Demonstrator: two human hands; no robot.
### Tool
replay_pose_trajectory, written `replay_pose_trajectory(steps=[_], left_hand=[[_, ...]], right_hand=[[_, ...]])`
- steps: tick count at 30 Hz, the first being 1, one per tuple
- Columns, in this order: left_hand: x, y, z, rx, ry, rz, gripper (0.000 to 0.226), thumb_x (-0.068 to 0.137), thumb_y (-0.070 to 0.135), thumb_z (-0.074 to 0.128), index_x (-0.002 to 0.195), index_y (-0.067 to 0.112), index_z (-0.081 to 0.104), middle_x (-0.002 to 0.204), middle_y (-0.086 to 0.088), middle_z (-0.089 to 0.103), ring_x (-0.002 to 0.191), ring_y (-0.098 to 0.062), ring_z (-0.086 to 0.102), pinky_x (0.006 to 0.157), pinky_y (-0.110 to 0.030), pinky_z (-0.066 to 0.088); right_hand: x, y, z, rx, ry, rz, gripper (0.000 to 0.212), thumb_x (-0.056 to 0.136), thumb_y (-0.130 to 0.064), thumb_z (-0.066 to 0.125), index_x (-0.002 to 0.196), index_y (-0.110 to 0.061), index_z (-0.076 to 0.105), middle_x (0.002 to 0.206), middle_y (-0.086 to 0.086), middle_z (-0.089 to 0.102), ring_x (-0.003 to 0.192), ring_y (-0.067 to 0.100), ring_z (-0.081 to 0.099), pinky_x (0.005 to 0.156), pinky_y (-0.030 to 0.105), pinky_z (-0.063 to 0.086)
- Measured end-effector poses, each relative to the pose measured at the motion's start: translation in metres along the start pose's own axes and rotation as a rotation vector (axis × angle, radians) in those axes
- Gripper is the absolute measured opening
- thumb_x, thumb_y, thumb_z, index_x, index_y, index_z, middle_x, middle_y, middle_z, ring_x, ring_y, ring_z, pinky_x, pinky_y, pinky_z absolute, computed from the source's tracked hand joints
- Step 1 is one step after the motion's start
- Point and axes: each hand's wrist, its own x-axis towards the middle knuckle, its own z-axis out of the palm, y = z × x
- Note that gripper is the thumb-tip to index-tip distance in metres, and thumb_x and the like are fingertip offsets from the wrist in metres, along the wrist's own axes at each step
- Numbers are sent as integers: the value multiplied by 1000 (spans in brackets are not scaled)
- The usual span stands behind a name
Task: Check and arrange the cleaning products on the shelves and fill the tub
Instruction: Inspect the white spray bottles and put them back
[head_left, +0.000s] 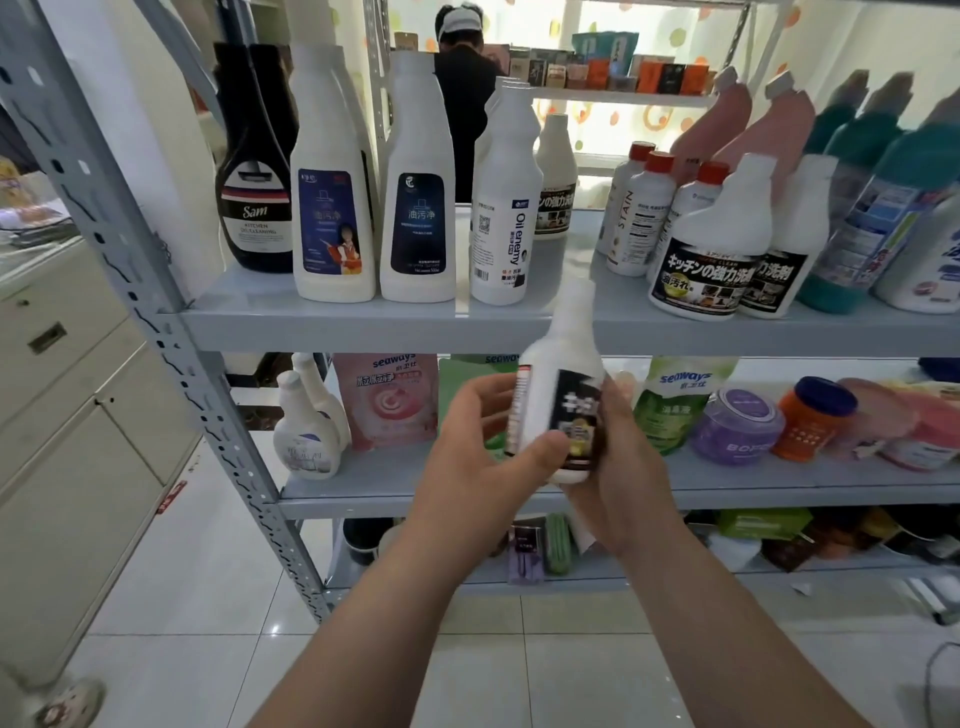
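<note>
1. Mid-check here: the white bottle (558, 395) with the black label is off the shelf, upright and tipped a little, in front of the gap between the top shelf (363, 325) and the middle shelf (389, 493).
2. The left hand (483, 441) grips it from the left, thumb pressed across the lower front of the label. The right hand (623, 457) wraps round it from the right and behind.
3. Done so far, by my reading: the top shelf stands in neat upright rows, with dark and white bottles on the left and red-capped, pink and teal ones on the right.
4. Left to do: this bottle needs a home. Its twin (711, 254), with the same black label, stands at the front right of the top shelf.
5. The tub? Not in view anywhere, so I judge the filling part not yet begun.
6. Open room: a bare patch of top shelf lies between the "Oil enemy" bottle (501, 218) and the twin, just above the held bottle's cap. That looks like the natural slot.
7. Edges to mind: the top shelf's front lip sits right behind the bottle's neck, and neighbours flank that slot on both sides.
8. The middle shelf is crowded with pouches (387, 400) and jars (737, 426), with little room to spare.
</note>
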Motion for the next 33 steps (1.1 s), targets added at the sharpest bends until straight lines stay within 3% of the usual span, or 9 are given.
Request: replay_pose_trajectory(steps=[2,5,8,12,16,19,24,29,33], left_hand=[[5,1,-2,43,70,-5,53,77,40,83,119,44,50,117,19,66,105,2,65,89,-37,60],[11,2,-7,-32,93,-46,43,90,15,74,120,38,54,112,10,72,101,-8,71,83,-34,62],[15,5,-7,-102,76,-73,40,90,11,69,121,36,61,107,5,76,100,-21,73,88,-49,61],[21,11,5,-141,76,-47,41,88,14,67,120,38,64,109,3,76,103,-21,73,94,-51,58],[35,19,16,-155,105,-5,42,94,10,64,125,38,61,108,6,76,101,-17,73,93,-47,59],[51,27,27,-99,97,35,46,92,12,65,127,41,58,110,12,75,102,-13,72,90,-41,58],[89,39,47,0,56,39,53,81,22,59,124,53,52,120,24,68,112,-7,65,99,-45,54],[137,50,66,97,23,87,55,94,2,49,114,52,56,99,26,70,91,7,65,79,-22,51],[173,57,72,252,-26,159,58,96,6,46,140,44,51,115,14,71,105,-6,67,95,-39,55]], right_hand=[[-1,-5,0,-103,-37,-101,50,100,-34,51,149,-23,48,135,17,64,120,33,66,89,47,59],[-3,-17,-1,-346,-61,-151,62,88,-46,70,146,-42,49,129,13,68,120,35,66,100,61,53],[-2,-33,-3,-504,-81,-176,61,90,-53,71,146,-48,48,129,5,69,121,29,67,103,60,51],[5,-55,2,-591,-91,-194,54,96,-50,65,146,-51,47,137,-8,65,126,20,64,103,54,53],[12,-87,9,-684,-145,-248,53,95,-43,58,147,-42,48,128,-16,69,117,9,67,94,40,59],[24,-113,11,-772,-126,-300,42,100,-40,62,142,-39,54,129,-10,69,119,13,67,98,45,57],[51,-163,11,-997,-49,-356,19,102,-38,61,120,-44,61,119,-15,72,111,8,67,101,47,54],[84,-197,15,-1268,21,-420,28,97,-35,67,124,-30,60,118,-11,69,109,13,66,99,44,53],[106,-206,15,-1369,89,-486,29,95,-36,68,119,-22,59,116,-3,69,105,17,64,90,41,53]])
